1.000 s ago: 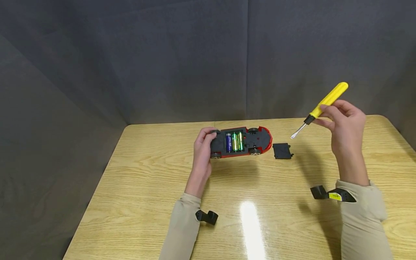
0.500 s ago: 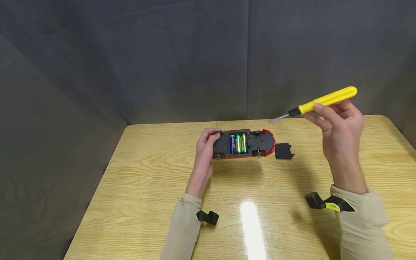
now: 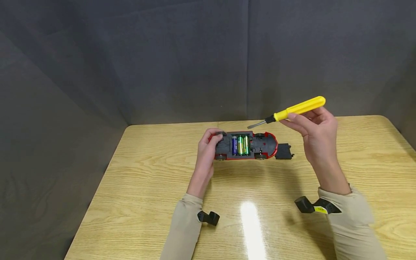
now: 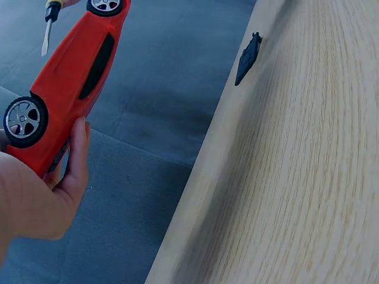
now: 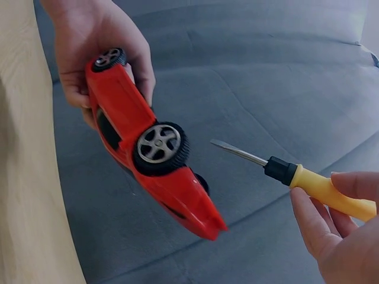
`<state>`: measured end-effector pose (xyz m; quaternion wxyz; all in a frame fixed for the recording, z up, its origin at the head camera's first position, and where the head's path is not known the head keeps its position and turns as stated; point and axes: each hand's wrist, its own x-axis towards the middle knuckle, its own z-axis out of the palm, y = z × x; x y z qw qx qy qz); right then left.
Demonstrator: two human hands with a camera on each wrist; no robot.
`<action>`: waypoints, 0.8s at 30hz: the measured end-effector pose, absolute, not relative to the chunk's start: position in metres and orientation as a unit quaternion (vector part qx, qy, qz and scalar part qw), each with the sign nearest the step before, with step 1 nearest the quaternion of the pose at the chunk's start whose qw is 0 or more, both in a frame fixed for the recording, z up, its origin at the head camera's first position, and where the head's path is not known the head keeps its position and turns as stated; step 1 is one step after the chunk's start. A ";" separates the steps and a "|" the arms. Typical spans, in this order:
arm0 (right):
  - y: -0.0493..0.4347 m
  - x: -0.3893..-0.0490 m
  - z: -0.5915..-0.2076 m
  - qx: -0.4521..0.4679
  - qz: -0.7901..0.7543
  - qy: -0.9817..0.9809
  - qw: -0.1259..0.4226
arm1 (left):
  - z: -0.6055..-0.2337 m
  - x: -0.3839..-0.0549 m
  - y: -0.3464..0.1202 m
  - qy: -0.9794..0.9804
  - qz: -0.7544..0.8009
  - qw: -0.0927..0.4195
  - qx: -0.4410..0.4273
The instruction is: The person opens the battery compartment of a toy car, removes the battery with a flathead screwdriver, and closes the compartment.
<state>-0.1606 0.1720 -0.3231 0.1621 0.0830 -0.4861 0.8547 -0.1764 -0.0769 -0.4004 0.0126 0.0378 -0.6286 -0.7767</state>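
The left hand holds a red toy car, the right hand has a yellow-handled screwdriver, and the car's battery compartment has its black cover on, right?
Not quite: the black cover is off and lies on the table. The head view shows the battery compartment open, with three batteries in it. The left hand does hold the red toy car, and the right hand the yellow-handled screwdriver.

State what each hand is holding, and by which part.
The left hand grips the red toy car by one end; the right hand holds the screwdriver by its yellow handle.
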 end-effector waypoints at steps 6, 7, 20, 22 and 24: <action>0.164 -0.160 -0.328 0.092 0.836 -0.523 0.139 | -0.400 -0.175 -0.076 -0.638 -0.769 0.011 0.039; 0.163 -0.160 -0.328 0.094 0.833 -0.528 0.137 | -0.400 -0.175 -0.076 -0.639 -0.768 0.012 0.039; 0.153 -0.163 -0.334 0.098 0.803 -0.575 0.123 | -0.398 -0.177 -0.072 -0.637 -0.769 0.011 0.041; 0.154 -0.164 -0.335 0.107 0.798 -0.579 0.126 | -0.398 -0.177 -0.072 -0.639 -0.768 0.010 0.042; 0.154 -0.165 -0.337 0.116 0.793 -0.585 0.127 | -0.398 -0.177 -0.071 -0.642 -0.766 0.012 0.040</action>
